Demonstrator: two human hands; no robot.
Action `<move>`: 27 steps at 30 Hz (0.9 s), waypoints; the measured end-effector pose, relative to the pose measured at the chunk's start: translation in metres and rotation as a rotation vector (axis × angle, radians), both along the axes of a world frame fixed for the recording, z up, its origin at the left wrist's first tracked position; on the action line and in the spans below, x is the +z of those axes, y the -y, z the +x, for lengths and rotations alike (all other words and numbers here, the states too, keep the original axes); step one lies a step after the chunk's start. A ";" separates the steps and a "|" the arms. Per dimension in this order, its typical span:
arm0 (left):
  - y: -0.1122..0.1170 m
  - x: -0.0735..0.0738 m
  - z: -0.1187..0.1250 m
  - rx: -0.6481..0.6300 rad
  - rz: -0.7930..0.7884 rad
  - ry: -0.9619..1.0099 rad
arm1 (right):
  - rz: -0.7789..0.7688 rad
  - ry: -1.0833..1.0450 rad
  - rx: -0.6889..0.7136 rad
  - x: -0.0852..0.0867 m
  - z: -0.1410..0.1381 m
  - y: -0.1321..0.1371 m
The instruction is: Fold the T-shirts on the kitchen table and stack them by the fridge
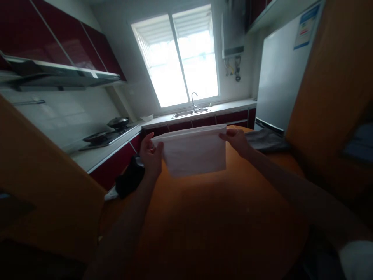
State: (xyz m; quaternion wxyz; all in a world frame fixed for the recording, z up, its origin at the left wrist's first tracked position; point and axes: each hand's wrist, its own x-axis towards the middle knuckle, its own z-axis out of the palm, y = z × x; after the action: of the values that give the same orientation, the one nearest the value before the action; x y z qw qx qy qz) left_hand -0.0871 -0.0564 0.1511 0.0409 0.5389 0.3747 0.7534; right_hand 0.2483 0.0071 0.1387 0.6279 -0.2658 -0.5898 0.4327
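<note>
A white folded cloth [194, 151] is held up above a round orange table [221, 217]. My left hand [150, 153] grips its upper left corner with fingers pinched. My right hand [236, 140] pinches the upper right corner. The cloth hangs flat between both hands, its lower edge near the tabletop; whether it touches the table is unclear.
A dark cloth [128, 181] lies at the table's left edge and a grey cloth [266, 140] at the far right. Behind are a counter with a sink and tap [192, 107], a stove with a pan [118, 123], and a white fridge [284, 74] to the right.
</note>
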 end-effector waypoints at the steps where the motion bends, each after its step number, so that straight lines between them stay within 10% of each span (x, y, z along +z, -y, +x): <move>1: -0.010 0.002 0.013 -0.023 -0.009 -0.009 | 0.015 0.004 -0.027 0.003 0.017 -0.004; 16: -0.139 0.014 0.261 -0.460 0.077 -0.006 | 0.094 0.133 -0.573 0.034 0.257 -0.063; 27: -0.220 -0.021 0.322 -0.535 -0.037 0.061 | 0.009 0.372 -0.799 0.037 0.308 -0.149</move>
State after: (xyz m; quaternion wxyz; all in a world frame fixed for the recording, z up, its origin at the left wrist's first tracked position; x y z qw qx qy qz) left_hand 0.2348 0.1634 0.1305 0.2598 0.5950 0.2313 0.7245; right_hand 0.5567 0.1564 0.1758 0.6303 -0.5435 -0.5456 0.0980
